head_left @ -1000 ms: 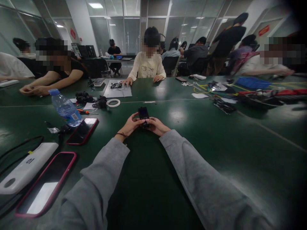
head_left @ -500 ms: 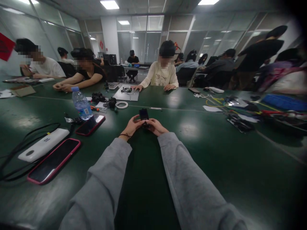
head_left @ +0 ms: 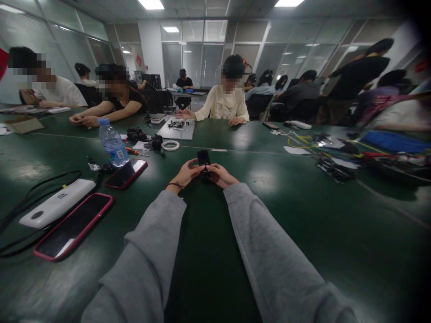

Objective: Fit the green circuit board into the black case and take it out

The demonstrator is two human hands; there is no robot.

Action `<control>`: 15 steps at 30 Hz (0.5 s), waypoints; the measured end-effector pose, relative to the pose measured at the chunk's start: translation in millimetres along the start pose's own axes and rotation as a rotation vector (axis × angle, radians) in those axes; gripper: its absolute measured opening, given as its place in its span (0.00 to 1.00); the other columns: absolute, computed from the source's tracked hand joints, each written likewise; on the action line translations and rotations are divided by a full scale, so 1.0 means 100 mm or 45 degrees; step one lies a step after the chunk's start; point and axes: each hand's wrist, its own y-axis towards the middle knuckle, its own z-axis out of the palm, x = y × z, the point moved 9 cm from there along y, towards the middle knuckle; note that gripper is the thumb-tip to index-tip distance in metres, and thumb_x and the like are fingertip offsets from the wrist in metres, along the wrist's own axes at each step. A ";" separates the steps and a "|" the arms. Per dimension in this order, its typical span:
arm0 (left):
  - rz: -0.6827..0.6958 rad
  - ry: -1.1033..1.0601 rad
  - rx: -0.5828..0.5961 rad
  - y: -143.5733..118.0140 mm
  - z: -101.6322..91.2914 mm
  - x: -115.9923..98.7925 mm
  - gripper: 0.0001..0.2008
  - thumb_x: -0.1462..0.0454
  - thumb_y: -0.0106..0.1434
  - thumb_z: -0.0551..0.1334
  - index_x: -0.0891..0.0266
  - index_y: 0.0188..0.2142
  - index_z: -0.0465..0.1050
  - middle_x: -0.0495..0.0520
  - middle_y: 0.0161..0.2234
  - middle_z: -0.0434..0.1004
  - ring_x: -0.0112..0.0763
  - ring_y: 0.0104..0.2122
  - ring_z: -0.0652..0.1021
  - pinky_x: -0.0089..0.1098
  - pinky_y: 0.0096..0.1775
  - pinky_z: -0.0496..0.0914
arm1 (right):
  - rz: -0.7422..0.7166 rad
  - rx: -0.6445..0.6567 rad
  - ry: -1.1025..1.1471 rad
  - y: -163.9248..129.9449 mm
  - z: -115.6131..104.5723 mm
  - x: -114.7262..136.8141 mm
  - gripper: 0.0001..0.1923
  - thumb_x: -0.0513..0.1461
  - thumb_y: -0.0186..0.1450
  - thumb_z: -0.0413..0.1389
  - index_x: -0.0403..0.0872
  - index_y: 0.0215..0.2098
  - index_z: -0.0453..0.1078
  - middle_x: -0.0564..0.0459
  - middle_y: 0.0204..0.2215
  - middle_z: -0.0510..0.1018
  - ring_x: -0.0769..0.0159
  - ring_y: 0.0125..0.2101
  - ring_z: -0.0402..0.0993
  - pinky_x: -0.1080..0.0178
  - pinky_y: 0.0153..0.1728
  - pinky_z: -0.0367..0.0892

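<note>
Over the middle of the green table (head_left: 286,215), both hands hold a small black device (head_left: 203,158) with a flat, dark upright panel. My left hand (head_left: 186,174) has its thumb and fingers closed on the device's lower left side. From the right, my right hand (head_left: 221,176) pinches its lower edge. The thumbs almost meet in front of it. A small dark part shows between the hands below the panel; its exact kind is too small to tell.
Left of my arms lie a red-cased phone (head_left: 74,228), a white power bank (head_left: 57,204) with black cables, another phone (head_left: 126,173) and a water bottle (head_left: 113,143). A tape roll (head_left: 170,145) and a laptop (head_left: 177,129) are farther back. Cables and tools (head_left: 336,170) clutter the right. Several people sit around.
My view has shifted slightly, and the black device is still in both hands, its panel tilted a little differently. The person across has lifted a hand off the laptop.
</note>
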 end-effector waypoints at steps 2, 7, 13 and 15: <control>-0.021 0.001 0.019 0.02 0.00 0.01 0.30 0.69 0.47 0.70 0.65 0.50 0.64 0.54 0.36 0.76 0.26 0.35 0.77 0.29 0.41 0.70 | 0.000 -0.002 -0.008 -0.01 0.00 0.00 0.21 0.39 0.48 0.69 0.46 0.33 0.62 0.56 0.28 0.74 0.70 0.29 0.73 0.70 0.27 0.70; -0.040 0.011 0.013 0.04 -0.01 0.01 0.29 0.70 0.48 0.70 0.65 0.49 0.64 0.53 0.35 0.76 0.24 0.32 0.77 0.29 0.40 0.71 | -0.011 -0.022 -0.019 0.00 -0.02 0.00 0.21 0.40 0.48 0.69 0.45 0.32 0.63 0.56 0.27 0.74 0.70 0.28 0.73 0.69 0.27 0.70; -0.009 0.023 0.010 0.00 0.05 -0.04 0.29 0.68 0.48 0.70 0.66 0.49 0.64 0.54 0.36 0.77 0.25 0.34 0.77 0.29 0.42 0.70 | 0.003 -0.029 -0.008 0.00 -0.02 0.00 0.19 0.40 0.50 0.68 0.44 0.31 0.64 0.55 0.28 0.75 0.70 0.28 0.73 0.69 0.27 0.71; -0.011 0.015 -0.009 -0.01 0.05 -0.04 0.29 0.68 0.47 0.70 0.66 0.49 0.64 0.54 0.35 0.77 0.25 0.34 0.77 0.29 0.42 0.70 | 0.013 -0.009 -0.004 0.00 0.00 0.00 0.18 0.40 0.50 0.68 0.44 0.32 0.66 0.54 0.28 0.75 0.70 0.29 0.73 0.69 0.27 0.71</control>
